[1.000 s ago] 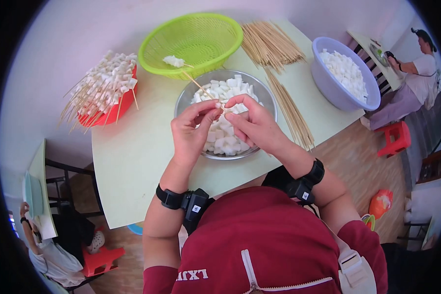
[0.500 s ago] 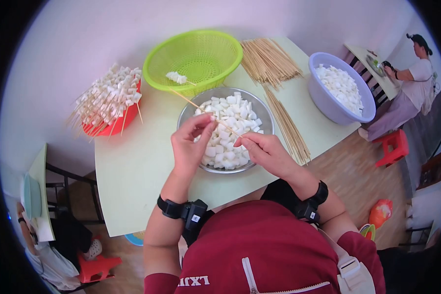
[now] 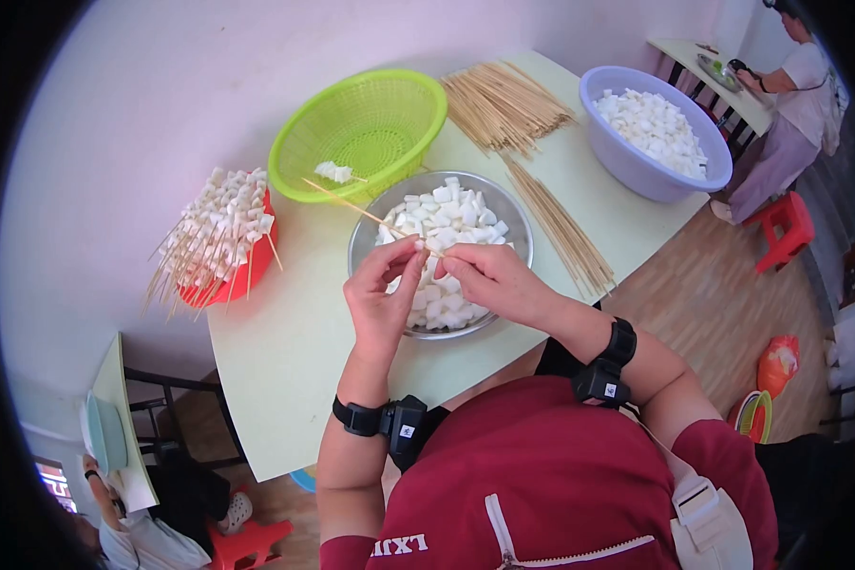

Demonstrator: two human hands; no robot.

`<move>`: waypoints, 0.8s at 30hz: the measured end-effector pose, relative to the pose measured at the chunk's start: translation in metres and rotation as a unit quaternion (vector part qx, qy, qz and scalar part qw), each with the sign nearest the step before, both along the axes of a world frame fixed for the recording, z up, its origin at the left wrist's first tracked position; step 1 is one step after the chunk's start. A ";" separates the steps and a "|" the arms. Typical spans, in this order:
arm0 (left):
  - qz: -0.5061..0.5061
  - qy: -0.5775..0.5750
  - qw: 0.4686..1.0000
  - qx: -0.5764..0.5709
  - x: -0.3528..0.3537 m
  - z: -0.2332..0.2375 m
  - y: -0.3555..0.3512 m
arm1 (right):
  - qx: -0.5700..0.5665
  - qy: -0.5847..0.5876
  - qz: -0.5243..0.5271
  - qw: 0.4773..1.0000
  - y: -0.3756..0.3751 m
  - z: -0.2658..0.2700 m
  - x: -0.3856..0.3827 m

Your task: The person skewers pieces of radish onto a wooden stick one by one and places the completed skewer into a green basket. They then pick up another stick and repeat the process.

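Observation:
A bamboo skewer (image 3: 356,206) slants across a metal bowl (image 3: 359,249) heaped with white chunks (image 3: 456,220). My left hand (image 3: 382,294) is closed in a pinch over the bowl, with a small white chunk (image 3: 420,245) between thumb and fingertips where the skewer passes. My right hand (image 3: 499,283) grips the near end of that skewer, its fingertips close beside the left ones. The far end of the skewer points up and left, past the rim of a green basket (image 3: 427,123). Fingers partly hide the chunk and the skewer's near end.
A short skewer of white pieces (image 3: 334,172) lies in the basket. Loaded skewers (image 3: 220,228) fill a red container (image 3: 256,271) at left. Bare bamboo skewers (image 3: 508,104) lie behind the bowl. A purple tub (image 3: 627,171) holds more chunks. Two other people (image 3: 798,104) sit or stand at separate tables.
My right hand has moved left along the skewer toward my left hand, so the fingertips are closer together. The whole view has shifted slightly with my head.

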State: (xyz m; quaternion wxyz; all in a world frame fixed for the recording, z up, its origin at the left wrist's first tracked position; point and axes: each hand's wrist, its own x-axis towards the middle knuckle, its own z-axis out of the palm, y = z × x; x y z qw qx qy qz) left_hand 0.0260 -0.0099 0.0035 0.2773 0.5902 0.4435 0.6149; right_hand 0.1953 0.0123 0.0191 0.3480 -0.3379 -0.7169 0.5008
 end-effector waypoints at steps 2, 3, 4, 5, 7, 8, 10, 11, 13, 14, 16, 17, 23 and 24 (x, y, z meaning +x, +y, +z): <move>-0.001 0.005 1.000 -0.002 0.001 0.001 0.000 | -0.113 0.044 0.053 0.991 0.001 0.000 0.003; -0.006 0.009 1.000 -0.005 0.001 0.001 0.000 | -0.113 0.045 0.054 0.991 0.000 0.002 0.006; -0.005 0.010 1.000 -0.005 0.000 0.001 -0.001 | -0.154 0.019 0.050 0.987 0.000 0.007 0.010; -0.014 0.013 1.000 -0.010 0.000 0.002 0.000 | -0.193 -0.008 0.044 0.980 0.002 0.011 0.013; -0.024 0.016 0.999 -0.018 0.001 0.003 -0.002 | -0.150 0.019 0.034 0.988 0.013 -0.001 0.017; -0.044 0.036 0.998 -0.012 0.001 0.004 -0.003 | -0.109 0.047 0.021 0.993 0.017 -0.002 0.018; -0.073 0.053 0.996 -0.015 0.002 0.006 -0.006 | -0.104 0.051 0.022 0.993 0.022 0.000 0.019; -0.109 0.071 0.991 -0.015 0.004 0.006 -0.007 | -0.092 0.054 0.030 0.994 0.024 0.003 0.018; -0.146 0.082 0.986 -0.017 0.010 0.006 -0.010 | -0.116 0.083 0.048 0.989 0.030 0.006 0.014; -0.163 0.108 0.981 -0.006 0.011 0.007 -0.012 | -0.133 0.115 0.073 0.982 0.030 0.006 0.011; -0.174 0.135 0.975 0.007 0.011 0.010 -0.012 | -0.169 0.141 0.085 0.972 0.030 0.008 0.007; -0.183 0.138 0.973 0.002 0.012 0.010 -0.013 | -0.153 0.124 0.070 0.978 0.029 0.007 0.007; -0.088 0.151 0.985 -0.012 -0.002 0.010 -0.002 | -0.078 0.158 -0.037 0.984 0.031 0.023 0.041; -0.036 0.163 0.986 -0.020 -0.010 0.008 0.001 | -0.089 0.173 -0.074 0.978 0.029 0.028 0.051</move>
